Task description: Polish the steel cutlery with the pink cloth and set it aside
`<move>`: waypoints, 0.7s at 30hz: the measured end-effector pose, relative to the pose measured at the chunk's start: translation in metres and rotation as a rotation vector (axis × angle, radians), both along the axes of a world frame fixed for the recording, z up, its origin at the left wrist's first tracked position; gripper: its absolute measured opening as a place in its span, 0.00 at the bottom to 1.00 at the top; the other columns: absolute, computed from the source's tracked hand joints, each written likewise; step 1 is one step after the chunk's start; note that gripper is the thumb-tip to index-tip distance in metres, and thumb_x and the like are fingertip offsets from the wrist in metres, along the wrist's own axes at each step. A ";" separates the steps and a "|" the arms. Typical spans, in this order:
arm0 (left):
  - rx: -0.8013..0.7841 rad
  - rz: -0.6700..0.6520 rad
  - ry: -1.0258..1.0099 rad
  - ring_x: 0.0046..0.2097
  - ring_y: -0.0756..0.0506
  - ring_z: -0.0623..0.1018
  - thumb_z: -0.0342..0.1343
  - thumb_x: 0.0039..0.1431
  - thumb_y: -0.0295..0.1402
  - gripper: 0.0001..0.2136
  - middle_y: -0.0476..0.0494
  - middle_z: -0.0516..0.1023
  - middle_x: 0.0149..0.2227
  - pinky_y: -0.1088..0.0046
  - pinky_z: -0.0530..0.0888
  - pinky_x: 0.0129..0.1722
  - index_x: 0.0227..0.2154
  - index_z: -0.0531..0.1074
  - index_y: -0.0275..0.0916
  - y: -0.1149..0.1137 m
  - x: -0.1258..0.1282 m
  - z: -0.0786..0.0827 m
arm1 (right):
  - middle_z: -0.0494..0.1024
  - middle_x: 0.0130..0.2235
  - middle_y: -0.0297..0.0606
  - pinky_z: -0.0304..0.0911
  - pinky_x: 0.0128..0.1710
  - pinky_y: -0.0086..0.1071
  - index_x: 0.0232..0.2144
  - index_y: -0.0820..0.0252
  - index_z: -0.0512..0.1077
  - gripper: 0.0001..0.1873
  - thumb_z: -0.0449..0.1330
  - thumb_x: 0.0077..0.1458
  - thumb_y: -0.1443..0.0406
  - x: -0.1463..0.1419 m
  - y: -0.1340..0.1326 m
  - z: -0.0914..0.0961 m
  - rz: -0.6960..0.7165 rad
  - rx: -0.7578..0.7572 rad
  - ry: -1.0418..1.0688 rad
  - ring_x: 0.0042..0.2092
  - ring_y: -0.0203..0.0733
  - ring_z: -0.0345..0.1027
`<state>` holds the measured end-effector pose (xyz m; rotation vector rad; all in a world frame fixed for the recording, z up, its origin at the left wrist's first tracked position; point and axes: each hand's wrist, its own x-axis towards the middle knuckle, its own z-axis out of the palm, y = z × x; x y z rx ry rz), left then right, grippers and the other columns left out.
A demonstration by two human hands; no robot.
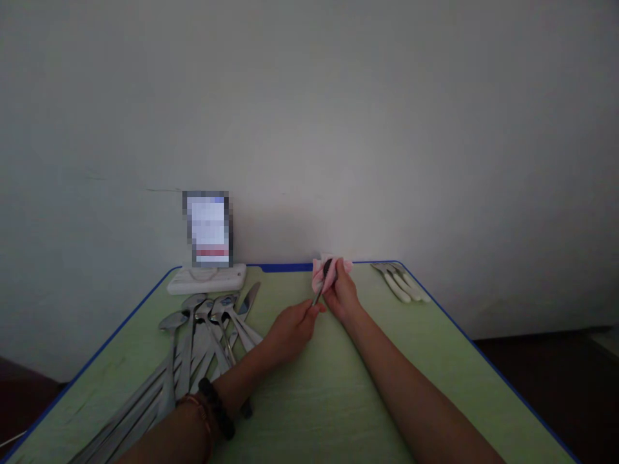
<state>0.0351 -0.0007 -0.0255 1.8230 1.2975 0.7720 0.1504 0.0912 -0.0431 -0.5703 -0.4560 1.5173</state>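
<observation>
Hands meet near the far edge of the green desk (338,399), a little right of its middle. The left hand (290,330) lies low over the desk with the forearm stretched forward from the lower left. Its grip is narrow: thumb and fingertips pinch the lower end of the spoon (322,285). The spoon stands tilted, with the bowl up and away from the person. The right hand (342,293) comes from the lower right with a straight forearm. Its grip is closed on a pink cloth (316,276), which it presses around the bowl of the spoon. Dark bracelets (215,406) sit on the left wrist.

Left of the hands, a pile of spoons and knives (203,335) lies spread on the desk. White-handled cutlery (401,282) lies at the far right corner, well apart. A white stand (207,279) with a blurred screen is at the far left edge.
</observation>
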 end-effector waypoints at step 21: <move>-0.081 -0.036 -0.140 0.21 0.52 0.60 0.37 0.59 0.42 0.17 0.55 0.57 0.18 0.77 0.59 0.22 0.29 0.65 0.35 0.000 0.000 -0.003 | 0.71 0.20 0.29 0.58 0.18 0.21 0.26 0.62 0.67 0.16 0.65 0.41 0.57 -0.001 -0.014 0.012 0.111 -0.041 -0.224 0.19 0.28 0.62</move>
